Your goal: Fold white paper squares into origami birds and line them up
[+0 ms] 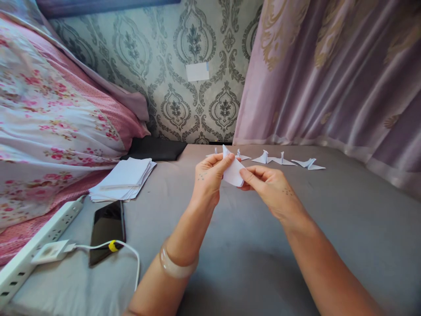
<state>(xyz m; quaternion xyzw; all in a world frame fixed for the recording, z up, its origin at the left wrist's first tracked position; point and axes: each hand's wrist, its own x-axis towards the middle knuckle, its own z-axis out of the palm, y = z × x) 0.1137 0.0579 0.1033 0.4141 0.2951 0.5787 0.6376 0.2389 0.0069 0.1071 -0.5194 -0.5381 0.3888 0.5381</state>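
Note:
My left hand [208,177] and my right hand [269,186] meet above the grey bed surface [250,245], both pinching a small folded piece of white paper [233,172]. The left thumb and fingers grip its upper left edge. The right fingers hold its lower right corner. A pale bangle sits on my left wrist. Beyond the hands, several finished white paper cranes [274,159] stand in a row on the grey surface.
A stack of white paper sheets [123,179] lies at the left, with a black phone [107,229] in front of it. A white power strip [39,239] with a charger and cable [108,246] runs along the left edge. Floral bedding [49,123] and a pink curtain [329,79] border the surface.

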